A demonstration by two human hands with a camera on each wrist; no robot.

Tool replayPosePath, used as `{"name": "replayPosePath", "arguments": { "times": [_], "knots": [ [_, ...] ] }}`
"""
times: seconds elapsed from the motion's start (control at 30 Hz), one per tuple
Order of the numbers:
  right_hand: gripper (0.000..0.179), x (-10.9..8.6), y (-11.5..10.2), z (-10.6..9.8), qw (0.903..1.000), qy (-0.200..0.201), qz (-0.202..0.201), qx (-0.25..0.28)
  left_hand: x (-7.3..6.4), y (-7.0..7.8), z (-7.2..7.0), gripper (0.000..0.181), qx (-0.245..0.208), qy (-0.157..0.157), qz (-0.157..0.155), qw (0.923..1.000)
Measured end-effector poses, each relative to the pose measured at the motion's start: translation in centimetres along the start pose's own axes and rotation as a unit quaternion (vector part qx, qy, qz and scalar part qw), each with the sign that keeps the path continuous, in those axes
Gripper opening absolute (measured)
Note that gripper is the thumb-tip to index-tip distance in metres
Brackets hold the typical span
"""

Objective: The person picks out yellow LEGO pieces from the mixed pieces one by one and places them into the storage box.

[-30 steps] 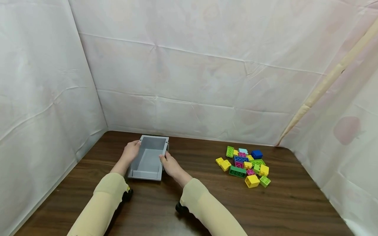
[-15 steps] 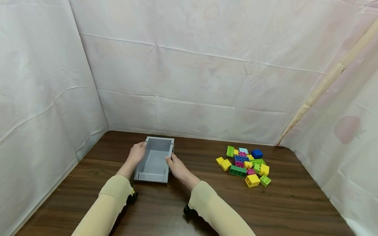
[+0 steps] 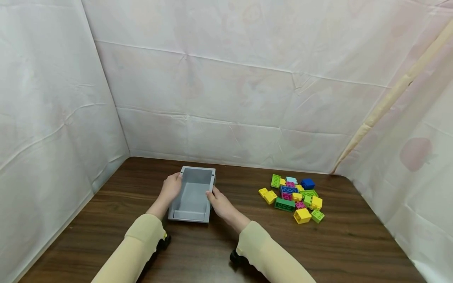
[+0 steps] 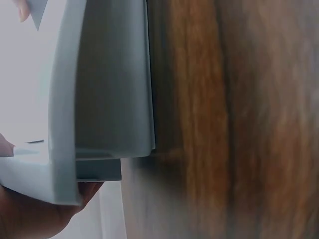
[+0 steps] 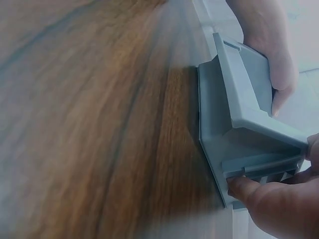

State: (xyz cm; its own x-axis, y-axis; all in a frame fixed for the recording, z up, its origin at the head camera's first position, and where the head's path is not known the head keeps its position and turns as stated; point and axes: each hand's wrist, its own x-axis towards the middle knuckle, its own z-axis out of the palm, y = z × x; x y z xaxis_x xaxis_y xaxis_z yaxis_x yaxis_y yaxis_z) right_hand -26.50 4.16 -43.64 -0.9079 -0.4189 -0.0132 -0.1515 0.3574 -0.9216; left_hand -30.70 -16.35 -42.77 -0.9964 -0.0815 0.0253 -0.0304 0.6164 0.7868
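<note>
Grey bin on the move! Vs. 1 sec ago it's come right & a touch nearer, both hands travelling w/ it. Pos. now: left of centre on the dark wood table, long side running near-far, rim up, low lip at the near end. Base looks right down by the wood; can't tell for sure if it's touching.

Left hand: pinching the left wall, thumb over the rim, fingers outside. Right hand: same deal on the right wall, thumb on rim, fingers tucked vs. the outer face per right wrist cam. So it's a two-sided hold, looks pretty secure.

Over on the right, the brick pile hasn't budged: dark green brick at the near side, blue brick at the far right, no hand on any of 'em. What the shift means: gap btwn bin & bricks is narrower, tho they're still well apart. Bin's the only thing being handled rn; work looks to be at the repositioning stage, imo.
</note>
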Motion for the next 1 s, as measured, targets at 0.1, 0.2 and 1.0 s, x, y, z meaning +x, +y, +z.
{"name": "replayPosePath", "arguments": {
  "times": [0.1, 0.2, 1.0],
  "knots": [
    [0.061, -0.4, 0.3, -0.3, 1.0000, 0.002, -0.003, 0.008, -0.3, 0.3, 0.4, 0.047, 0.001, -0.002, -0.002, 1.0000],
    [0.060, -0.9, 0.5, -0.6, 0.9999, 0.003, -0.012, 0.010, -0.6, 0.6, 0.9, 0.047, 0.002, -0.001, 0.000, 1.0000],
    [0.063, -4.0, 1.7, -4.0, 0.9998, 0.013, 0.015, 0.004, -2.4, 4.1, 4.8, 0.043, 0.031, 0.018, 0.024, 0.9991]
  ]
}}
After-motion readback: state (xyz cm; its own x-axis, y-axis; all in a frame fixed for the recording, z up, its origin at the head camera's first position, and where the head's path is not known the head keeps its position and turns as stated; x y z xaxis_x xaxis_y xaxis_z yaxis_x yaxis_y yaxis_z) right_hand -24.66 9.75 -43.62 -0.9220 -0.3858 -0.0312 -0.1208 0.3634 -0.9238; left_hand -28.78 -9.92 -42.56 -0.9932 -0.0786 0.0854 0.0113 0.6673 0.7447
